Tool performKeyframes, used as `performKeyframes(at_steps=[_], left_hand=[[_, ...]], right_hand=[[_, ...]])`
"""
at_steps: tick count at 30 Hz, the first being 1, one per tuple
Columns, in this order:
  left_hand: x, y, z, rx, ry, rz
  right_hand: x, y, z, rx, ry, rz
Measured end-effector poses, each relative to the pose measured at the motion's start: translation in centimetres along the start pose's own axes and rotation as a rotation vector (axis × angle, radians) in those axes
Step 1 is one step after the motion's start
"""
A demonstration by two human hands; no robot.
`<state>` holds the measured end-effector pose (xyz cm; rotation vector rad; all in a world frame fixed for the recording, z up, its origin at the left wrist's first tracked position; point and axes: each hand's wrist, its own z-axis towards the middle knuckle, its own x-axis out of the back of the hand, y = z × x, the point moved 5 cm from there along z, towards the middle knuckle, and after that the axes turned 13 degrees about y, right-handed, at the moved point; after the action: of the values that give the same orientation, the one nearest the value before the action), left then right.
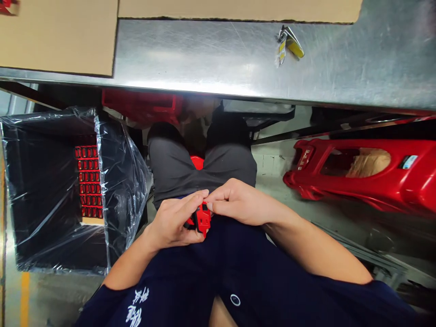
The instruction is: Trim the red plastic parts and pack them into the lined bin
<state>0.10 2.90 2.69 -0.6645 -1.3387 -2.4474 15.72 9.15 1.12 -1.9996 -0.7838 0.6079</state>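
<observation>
Part (204,220): one, red and black, held above the lap, at the front of the shirt (231,263). Left hand (173,220): fingers wrapped about the part, grasping it. Right hand (243,204): thumb and forefinger pinching the part's upper end.

Surface (197,54): bare metal, scuffed, with a dull shine, running across the top. Cardboard, two sheets: one at the left (57,38), one along the far edge (238,9). Tool (294,47): metal with yellow, lying right of centre. Red object, cut by the frame, top left corner.

Bin (121,195): black, lined with clear plastic, on the left; within, rows of red-and-black pieces (90,176).

Crate (141,106): red, beneath the surface.

Moulding (361,190): red, glossy, on the right, with an oval opening and a small label (408,161).

Floor (272,163): pale grey; yellow stripe (25,299) at lower left.
</observation>
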Motion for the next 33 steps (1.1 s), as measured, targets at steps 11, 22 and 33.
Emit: performKeyframes(at_steps=[11, 22, 33], left_hand=[[0.03, -0.08, -0.19, 0.024, -0.027, -0.001], [0.27, 0.06, -0.04, 0.034, -0.049, -0.007], [0.43, 0.20, 0.19, 0.042, -0.062, 0.003]], right_hand=[[-0.25, 0.42, 0.32, -0.031, 0.051, -0.016], [-0.23, 0.40, 0.31, -0.043, 0.059, 0.004], [-0.48, 0.37, 0.28, -0.056, 0.019, 0.026]])
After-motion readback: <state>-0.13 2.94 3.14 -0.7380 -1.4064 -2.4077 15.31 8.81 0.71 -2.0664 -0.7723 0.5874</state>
